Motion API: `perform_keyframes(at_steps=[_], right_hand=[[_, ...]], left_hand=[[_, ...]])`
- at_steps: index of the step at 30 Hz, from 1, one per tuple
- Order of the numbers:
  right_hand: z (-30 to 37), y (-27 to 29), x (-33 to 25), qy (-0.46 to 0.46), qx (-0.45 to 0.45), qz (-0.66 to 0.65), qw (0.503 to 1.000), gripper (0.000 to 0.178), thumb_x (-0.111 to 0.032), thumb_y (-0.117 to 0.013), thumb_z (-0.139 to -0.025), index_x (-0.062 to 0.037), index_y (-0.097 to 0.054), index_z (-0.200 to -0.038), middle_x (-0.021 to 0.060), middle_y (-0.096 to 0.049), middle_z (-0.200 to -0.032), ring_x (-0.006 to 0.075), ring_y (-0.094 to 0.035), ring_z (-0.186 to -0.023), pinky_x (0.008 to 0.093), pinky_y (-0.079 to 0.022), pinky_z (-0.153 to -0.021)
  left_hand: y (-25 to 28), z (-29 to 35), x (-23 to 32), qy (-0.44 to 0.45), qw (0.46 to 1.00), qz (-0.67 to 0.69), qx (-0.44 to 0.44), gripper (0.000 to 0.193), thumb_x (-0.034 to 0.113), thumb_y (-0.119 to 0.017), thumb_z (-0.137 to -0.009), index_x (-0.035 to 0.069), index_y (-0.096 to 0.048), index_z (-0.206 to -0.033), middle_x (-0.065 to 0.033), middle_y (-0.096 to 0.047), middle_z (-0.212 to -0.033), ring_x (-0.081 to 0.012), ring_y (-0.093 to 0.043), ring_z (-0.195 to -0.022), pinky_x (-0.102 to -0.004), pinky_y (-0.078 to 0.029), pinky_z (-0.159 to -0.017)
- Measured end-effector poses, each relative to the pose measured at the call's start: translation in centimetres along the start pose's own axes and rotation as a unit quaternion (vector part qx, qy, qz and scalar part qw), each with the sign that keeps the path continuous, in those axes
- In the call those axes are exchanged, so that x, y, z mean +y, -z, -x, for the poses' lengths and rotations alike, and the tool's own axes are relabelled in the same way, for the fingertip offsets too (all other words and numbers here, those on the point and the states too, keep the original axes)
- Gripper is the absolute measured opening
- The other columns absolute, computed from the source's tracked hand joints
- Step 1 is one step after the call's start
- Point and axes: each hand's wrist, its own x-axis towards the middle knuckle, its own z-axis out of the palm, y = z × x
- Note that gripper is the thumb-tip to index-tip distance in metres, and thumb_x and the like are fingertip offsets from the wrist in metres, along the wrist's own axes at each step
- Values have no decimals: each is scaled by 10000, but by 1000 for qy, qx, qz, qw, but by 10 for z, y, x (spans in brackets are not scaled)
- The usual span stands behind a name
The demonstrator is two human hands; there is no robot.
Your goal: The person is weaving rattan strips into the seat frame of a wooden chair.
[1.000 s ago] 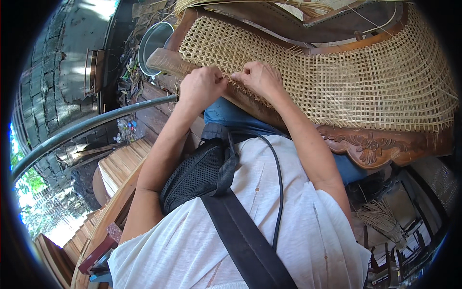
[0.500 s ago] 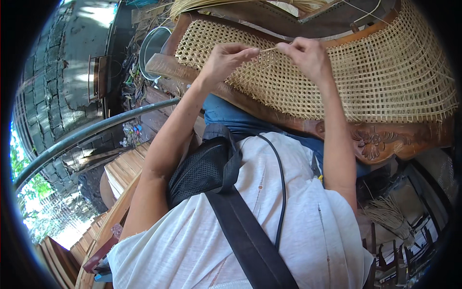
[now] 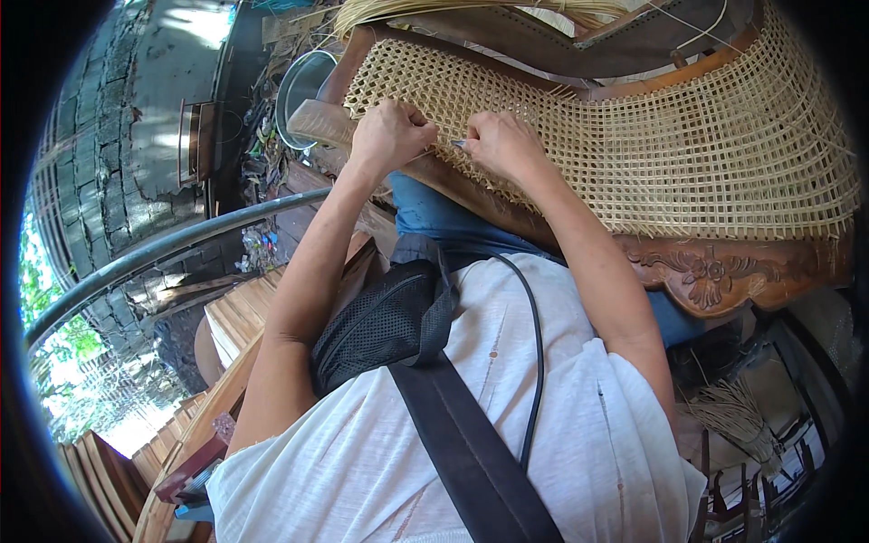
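Note:
A woven cane panel (image 3: pixel 625 172) in a carved brown wooden frame (image 3: pixel 711 267) lies across in front of me. My left hand (image 3: pixel 393 136) is closed in a fist-like pinch over the panel's left part, near the frame's near edge. What its fingers hold, if anything, is hidden. Just to its right, my right hand (image 3: pixel 504 145) is closed on a small pointed tool (image 3: pixel 459 143), whose greyish tip sticks out toward the left hand. A narrow gap separates the two hands, with open cane mesh visible between them.
Loose cane strands (image 3: pixel 471 11) lie in a bundle at the far edge. A round-rimmed bucket (image 3: pixel 303 95) stands left of the frame. A curved metal tube (image 3: pixel 181 244) crosses on the left, above stacked wooden boards (image 3: pixel 237 308). Another cane bundle (image 3: pixel 738 416) lies at lower right.
Both hands have come down toward the near frame edge, the right also moving left. The thin strand stretched between them earlier is no longer visible; a small tool tip now shows at the right hand.

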Motion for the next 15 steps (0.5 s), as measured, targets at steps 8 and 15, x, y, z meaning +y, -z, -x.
perform_keyframes(at_steps=[8,15], right_hand=[[-15,3,-11,26,-8,80,996,252,-91,-563,-811,-14,-709,-1001,229,-701,-1035,368,-681,-1018,470,-532,-898],[-8,-4,-17,7,33,85,996,210,-160,-625,-823,-43,-725,-967,242,-697,-1018,382,-678,-995,466,-529,-896]], left_hand=[[2,-4,-1,22,1000,-14,-15,305,330,-685,-679,47,-750,-774,-222,-688,-751,-375,-693,-752,-428,-564,-751],[-4,-15,-1,-12,999,-43,-26,292,315,-665,-692,67,-754,-817,-221,-697,-795,-376,-698,-805,-443,-566,-764]])
